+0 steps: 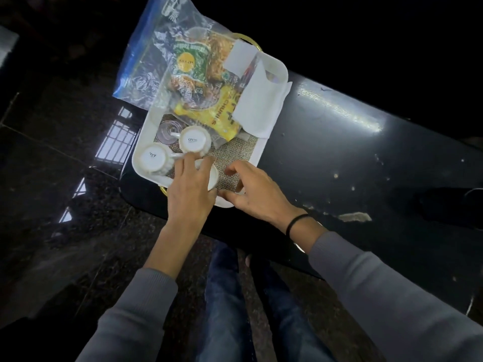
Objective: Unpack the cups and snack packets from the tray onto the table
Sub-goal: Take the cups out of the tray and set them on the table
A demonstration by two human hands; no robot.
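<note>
Covering third cup, left hand grip in tray

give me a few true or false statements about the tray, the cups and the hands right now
1. Two cups stand upside down in the tray. True.
2. The left hand lies over a third cup in the tray. True.
3. The right hand holds the yellow packet. False: it is at the tray's near edge and the packet lies untouched further back.
4. The snack packets are already out on the table. False: they are still in the tray.
5. A white napkin lies in the tray's right side. True.
6. The clear bag lies flat on the table. False: it hangs past the tray's far left edge.
</note>
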